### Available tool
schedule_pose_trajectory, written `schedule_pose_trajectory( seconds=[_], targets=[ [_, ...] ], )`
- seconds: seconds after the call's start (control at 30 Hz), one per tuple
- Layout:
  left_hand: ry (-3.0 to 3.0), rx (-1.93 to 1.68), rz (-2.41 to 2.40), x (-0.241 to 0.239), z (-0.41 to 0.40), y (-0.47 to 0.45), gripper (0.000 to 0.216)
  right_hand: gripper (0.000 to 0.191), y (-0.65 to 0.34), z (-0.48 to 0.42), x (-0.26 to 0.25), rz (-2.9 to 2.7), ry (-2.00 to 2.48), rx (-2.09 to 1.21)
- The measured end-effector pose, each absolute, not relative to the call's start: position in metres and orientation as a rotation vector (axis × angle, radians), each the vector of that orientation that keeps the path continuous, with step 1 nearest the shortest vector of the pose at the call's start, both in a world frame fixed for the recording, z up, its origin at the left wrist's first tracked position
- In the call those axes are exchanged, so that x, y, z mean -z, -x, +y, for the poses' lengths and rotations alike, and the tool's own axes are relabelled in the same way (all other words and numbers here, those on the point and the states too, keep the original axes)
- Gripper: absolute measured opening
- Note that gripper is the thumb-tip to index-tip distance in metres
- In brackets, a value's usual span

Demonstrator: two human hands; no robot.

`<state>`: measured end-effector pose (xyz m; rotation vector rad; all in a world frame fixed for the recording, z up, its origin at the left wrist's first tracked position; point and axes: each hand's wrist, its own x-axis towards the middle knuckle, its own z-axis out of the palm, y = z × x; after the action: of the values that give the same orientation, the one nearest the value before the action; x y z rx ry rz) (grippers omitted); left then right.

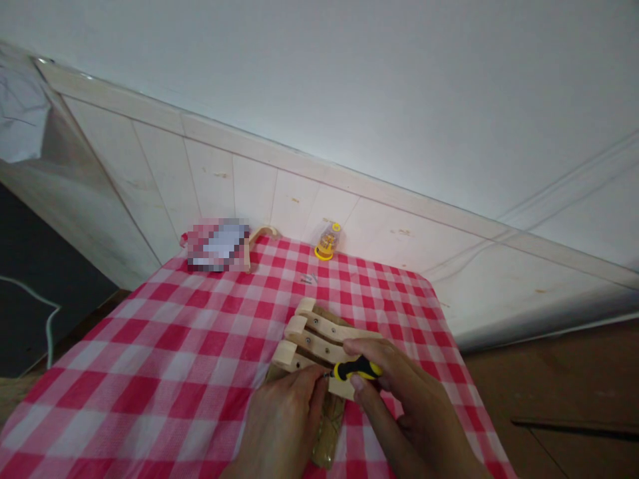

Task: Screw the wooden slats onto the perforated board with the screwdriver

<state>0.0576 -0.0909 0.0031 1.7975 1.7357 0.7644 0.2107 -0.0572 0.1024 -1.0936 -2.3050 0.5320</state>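
A small wooden assembly (312,336) of several pale slats with screw holes lies on the red and white checked tablecloth (164,346). My right hand (399,392) is wrapped round a black and yellow screwdriver (357,368), whose tip points left at the nearest slat. My left hand (284,419) rests on the wood just below the tip, fingers pinched together at the tip; what they pinch is too small to see. A clear plastic piece (329,432) lies under the assembly, partly hidden by my hands.
A clear and yellow screwdriver bit case (328,241) stands at the table's far edge. A few loose screws (308,279) lie near it. A blurred-out object (217,245) and a curved wooden piece (257,238) sit at the far left corner. A tiled wall stands behind.
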Motion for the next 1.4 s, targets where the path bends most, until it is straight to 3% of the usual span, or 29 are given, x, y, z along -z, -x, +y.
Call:
schedule_pose_trajectory(
  seconds=[0.87,1.23,1.4],
  targets=[
    [-1.840,-0.729,1.747,-0.006,-0.092,-0.056,0.028,0.013,-0.199,-0.055,-0.090,-2.154,1.133,-0.295],
    [-1.820,-0.759,1.712,-0.008,-0.091,-0.055,0.027,0.044,-0.202,-0.061,-0.089,-2.221,1.064,-0.348],
    [-1.786,-0.777,1.716,-0.008,-0.090,-0.056,0.028,0.049,-0.208,-0.064,-0.091,-2.269,1.111,-0.342]
  ],
)
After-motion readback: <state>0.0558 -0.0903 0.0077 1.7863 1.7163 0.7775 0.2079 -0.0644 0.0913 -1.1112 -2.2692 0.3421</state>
